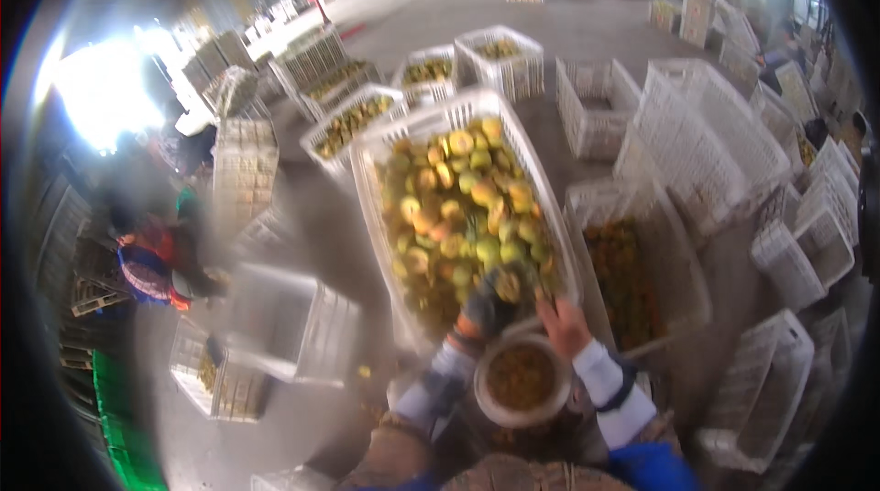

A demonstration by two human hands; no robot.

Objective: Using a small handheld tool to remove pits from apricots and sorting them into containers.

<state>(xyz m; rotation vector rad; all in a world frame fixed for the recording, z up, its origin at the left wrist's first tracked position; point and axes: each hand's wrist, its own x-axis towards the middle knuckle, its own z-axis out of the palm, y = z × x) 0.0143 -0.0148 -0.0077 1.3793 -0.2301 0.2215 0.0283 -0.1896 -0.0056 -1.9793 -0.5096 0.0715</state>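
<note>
In a dark glove, my left hand (487,307) holds a cut yellow-green fruit (509,287) over the near end of a large white plastic crate (366,205). My bare right hand (567,329) is close beside it, gripping a small hand tool (539,290) whose tip is blurred against the fruit. Many green, yellow and orange fruits (474,195), several cut in half, fill the crate; they look like peaches or similar stone fruit. Below my hands, near my lap, stands a round white bucket (483,396) containing brownish-orange pieces (520,375).
To the right, a deep white crate (677,285) contains dark orange-brown matter. Stacked crates (701,140) rise beyond it. Smaller fruit-filled crates (357,121) line the far side. At left are tipped crates (275,319) and a crouching person (155,257).
</note>
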